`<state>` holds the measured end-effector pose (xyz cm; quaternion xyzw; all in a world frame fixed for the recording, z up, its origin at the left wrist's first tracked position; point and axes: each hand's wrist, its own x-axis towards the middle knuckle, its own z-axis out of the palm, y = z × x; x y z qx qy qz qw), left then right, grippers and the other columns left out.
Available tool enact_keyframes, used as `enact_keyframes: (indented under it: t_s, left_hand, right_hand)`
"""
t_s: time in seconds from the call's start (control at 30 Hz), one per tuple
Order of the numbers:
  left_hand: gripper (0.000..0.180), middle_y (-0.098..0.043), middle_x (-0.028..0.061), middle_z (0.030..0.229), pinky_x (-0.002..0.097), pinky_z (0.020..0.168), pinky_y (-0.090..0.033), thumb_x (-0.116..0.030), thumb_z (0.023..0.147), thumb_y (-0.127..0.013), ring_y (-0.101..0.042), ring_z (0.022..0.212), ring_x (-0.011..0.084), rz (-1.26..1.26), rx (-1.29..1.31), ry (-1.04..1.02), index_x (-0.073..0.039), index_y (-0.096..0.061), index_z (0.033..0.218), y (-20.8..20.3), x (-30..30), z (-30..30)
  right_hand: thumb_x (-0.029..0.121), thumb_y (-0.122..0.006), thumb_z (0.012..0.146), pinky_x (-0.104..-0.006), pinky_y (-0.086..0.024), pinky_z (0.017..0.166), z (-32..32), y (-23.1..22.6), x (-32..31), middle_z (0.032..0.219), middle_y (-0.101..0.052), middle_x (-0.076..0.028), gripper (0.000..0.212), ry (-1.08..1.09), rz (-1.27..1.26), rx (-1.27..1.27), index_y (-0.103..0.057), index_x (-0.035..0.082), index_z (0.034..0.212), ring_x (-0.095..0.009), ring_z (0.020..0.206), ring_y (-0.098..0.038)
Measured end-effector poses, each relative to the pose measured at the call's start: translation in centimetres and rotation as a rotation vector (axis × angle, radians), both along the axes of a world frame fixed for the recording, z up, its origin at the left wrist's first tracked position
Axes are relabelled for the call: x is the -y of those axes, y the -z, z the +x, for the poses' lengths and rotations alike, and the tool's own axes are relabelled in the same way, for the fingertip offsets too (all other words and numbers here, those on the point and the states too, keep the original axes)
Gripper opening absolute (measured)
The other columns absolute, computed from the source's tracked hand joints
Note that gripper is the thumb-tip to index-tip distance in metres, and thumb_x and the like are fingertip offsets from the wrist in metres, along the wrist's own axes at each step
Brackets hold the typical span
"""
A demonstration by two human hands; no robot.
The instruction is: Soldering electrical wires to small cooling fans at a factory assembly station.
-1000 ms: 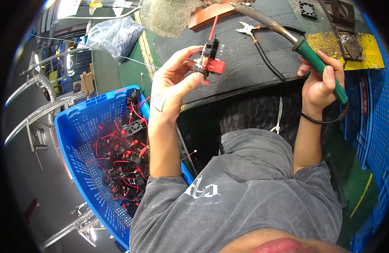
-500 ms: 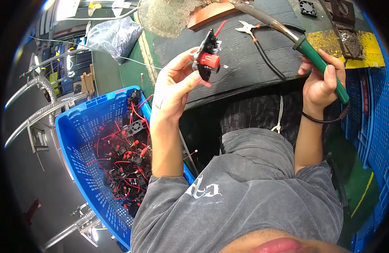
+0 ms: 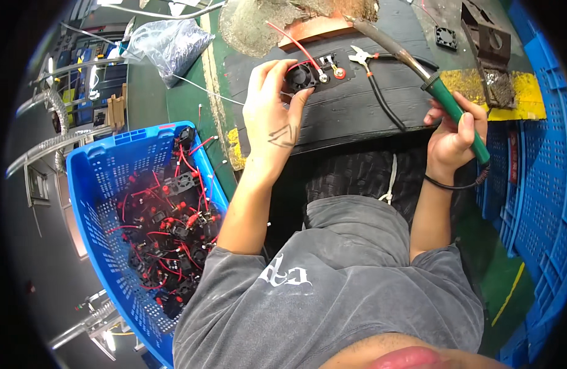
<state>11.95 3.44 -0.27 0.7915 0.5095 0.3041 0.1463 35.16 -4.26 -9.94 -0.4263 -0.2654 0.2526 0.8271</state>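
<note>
At the black work board [image 3: 332, 117], my left hand [image 3: 273, 120] pinches a small black fan assembly [image 3: 302, 75] by its left end. Its round fan shows between my thumb and fingers. Two metal terminals are on its right part, and a red wire runs up from it to the left. In my right hand [image 3: 453, 132] is a soldering iron [image 3: 444, 97], gripped by its green handle. The iron's metal shaft slants up and left, its tip close to the right end of a copper-coloured block [image 3: 317, 29]. Side cutters [image 3: 381, 95] with black handles lie between my hands.
A blue perforated basket [image 3: 86, 190] at my left holds several fan assemblies with red wires. Behind it lies a clear plastic bag [image 3: 169, 49]. Far right are a loose small fan [image 3: 445, 37] and a rusty metal stand [image 3: 489, 40]. Blue crates [image 3: 541, 141] line the right side.
My left hand has lowered the fan assembly toward the board and turned it, so the fan and terminals now face up. The right hand keeps its hold on the soldering iron.
</note>
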Motion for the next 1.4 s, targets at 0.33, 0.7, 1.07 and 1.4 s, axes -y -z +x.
enact_keyframes:
  t_s: [0.33, 0.7, 1.07, 1.4]
  left_hand:
    - [0.043, -0.056, 0.0144, 0.111, 0.0351, 0.073, -0.052, -0.007, 0.075, -0.074, -0.062, 0.086, 0.0299, 0.125, -0.168, 0.025, -0.002, -0.056, 0.115, 0.6, -1.3, -1.1]
    - [0.042, -0.057, 0.0094, 0.103, 0.029, 0.068, -0.051, -0.004, 0.072, -0.076, -0.061, 0.075, 0.019, -0.072, -0.053, -0.039, -0.003, -0.06, 0.111, -3.2, 1.4, -3.8]
    - [0.045, -0.059, 0.0104, 0.112, 0.0301, 0.081, -0.051, -0.003, 0.072, -0.076, -0.06, 0.097, 0.0217, 0.023, -0.115, -0.023, -0.005, -0.063, 0.115, -5.6, 3.5, -5.2]
    - [0.048, -0.052, 0.009, 0.12, 0.0323, 0.092, -0.048, 0.005, 0.073, -0.071, -0.056, 0.112, 0.0217, -0.272, 0.1, -0.023, 0.0, -0.058, 0.119, -6.9, 6.3, -7.4]
  right_hand:
    - [0.029, -0.046, 0.089, -0.0331, -0.049, 0.049, -0.2, -0.6, -0.2, 0.079, -0.064, -0.026, 0.038, 0.044, -0.033, 0.013, -0.056, -0.005, 0.103, -0.025, 0.054, -0.06]
    - [0.031, -0.046, 0.09, -0.0317, -0.048, 0.048, -0.1, -0.1, 0.2, 0.077, -0.064, -0.025, 0.039, 0.035, -0.05, 0.024, -0.056, -0.004, 0.102, -0.027, 0.062, -0.063]
    - [0.031, -0.049, 0.089, -0.0311, -0.049, 0.047, 0.3, -1.0, 0.4, 0.081, -0.066, -0.024, 0.036, 0.033, 0.004, -0.004, -0.056, -0.003, 0.101, -0.023, 0.057, -0.061]
    - [0.026, -0.055, 0.09, -0.0299, -0.052, 0.05, 0.2, -1.2, 0.7, 0.075, -0.064, -0.017, 0.03, -0.094, 0.001, -0.158, -0.059, -0.003, 0.097, -0.019, 0.056, -0.061]
